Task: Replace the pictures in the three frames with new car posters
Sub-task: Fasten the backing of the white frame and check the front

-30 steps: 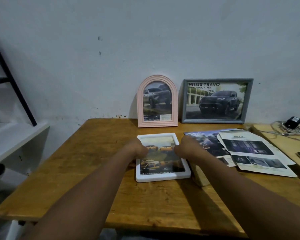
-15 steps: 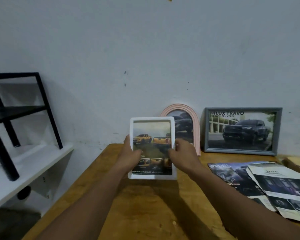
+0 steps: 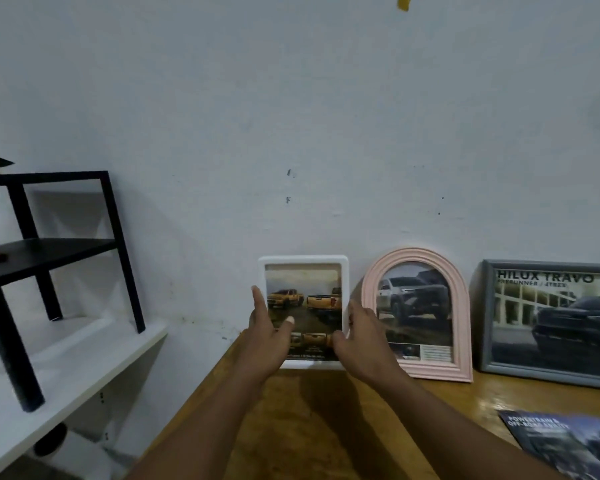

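Head view: we see the white frame (image 3: 303, 261) standing upright at the back of the table (image 3: 326, 427), its back close to the wall (image 3: 291, 116), and we cannot tell whether it touches it.
Place in row: it stands just left of the pink arched frame (image 3: 416, 255), with the grey frame (image 3: 486, 317) further right. We judge it is put there so the three line up for display.
Contents: a poster of yellow pickups (image 3: 303, 306) shows behind its glass, and the other two frames also show car pictures.
Left hand (image 3: 267, 337): it pinches the frame's left edge, thumb (image 3: 288, 322) across the glass and fingers straight along the side, to keep the frame from tipping.
Right hand (image 3: 364, 344): its thumb lies on the lower right front and its fingers reach up by the right edge. We cannot tell whether they wrap behind or only rest there.
Why two hands: we think a frame leaning on a hidden stand needs steadying from both sides.
Stage: by our reading, this looks like the last frame being set in place.
Spare paper: a car brochure (image 3: 568, 445) lies flat at the table's right, well apart.
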Motion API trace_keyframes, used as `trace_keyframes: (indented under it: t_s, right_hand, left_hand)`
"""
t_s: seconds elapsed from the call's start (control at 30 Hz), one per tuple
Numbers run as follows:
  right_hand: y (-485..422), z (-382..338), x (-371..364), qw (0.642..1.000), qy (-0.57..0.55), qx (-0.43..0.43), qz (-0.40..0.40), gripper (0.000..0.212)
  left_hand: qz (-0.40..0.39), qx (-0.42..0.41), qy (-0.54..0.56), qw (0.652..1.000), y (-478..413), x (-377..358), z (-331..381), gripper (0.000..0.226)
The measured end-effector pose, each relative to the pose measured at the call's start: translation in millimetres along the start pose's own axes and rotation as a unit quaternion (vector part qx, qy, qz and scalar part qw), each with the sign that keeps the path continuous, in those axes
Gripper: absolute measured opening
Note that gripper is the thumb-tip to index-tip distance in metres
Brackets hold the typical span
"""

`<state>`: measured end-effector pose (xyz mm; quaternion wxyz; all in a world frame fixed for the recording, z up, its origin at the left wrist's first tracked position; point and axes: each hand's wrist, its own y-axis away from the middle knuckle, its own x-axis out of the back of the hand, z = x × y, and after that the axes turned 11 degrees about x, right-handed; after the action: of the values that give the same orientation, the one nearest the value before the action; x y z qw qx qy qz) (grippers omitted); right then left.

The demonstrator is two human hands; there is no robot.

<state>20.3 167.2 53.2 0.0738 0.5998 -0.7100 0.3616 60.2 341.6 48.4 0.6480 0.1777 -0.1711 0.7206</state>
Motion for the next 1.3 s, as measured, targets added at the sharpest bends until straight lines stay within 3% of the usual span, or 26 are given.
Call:
trace_keyframes:
  t_s: [0.27,0.73,1.07,1.3]
  right_hand:
    - [-23.6,32.1,-18.5,0.998,0.046,0.03,-0.008,0.092]
    - [-46.9,52.6,-40.3,0.998,0.056,0.02,0.01,0.088]
    - [-42.3,46.0,-35.2,0.998,0.068,0.006,0.007,0.086]
    - [-22.2,25.0,-13.3,0.997,0.076,0.0,-0.006,0.067]
  left_hand:
    - [-0.009,-0.025,-0.051,0.998,-33.2,-22.0,-17.1,0.089]
    - [-0.004,-0.044,-0.07,0.997,-81.0,-35.4,-27.8,0.079]
    - [0.01,-0.022,-0.095,0.995,-67.5,-38.7,-29.5,0.078]
    - [0.008,-0.039,-0.107,0.993,-41.6,-32.4,-23.9,0.079]
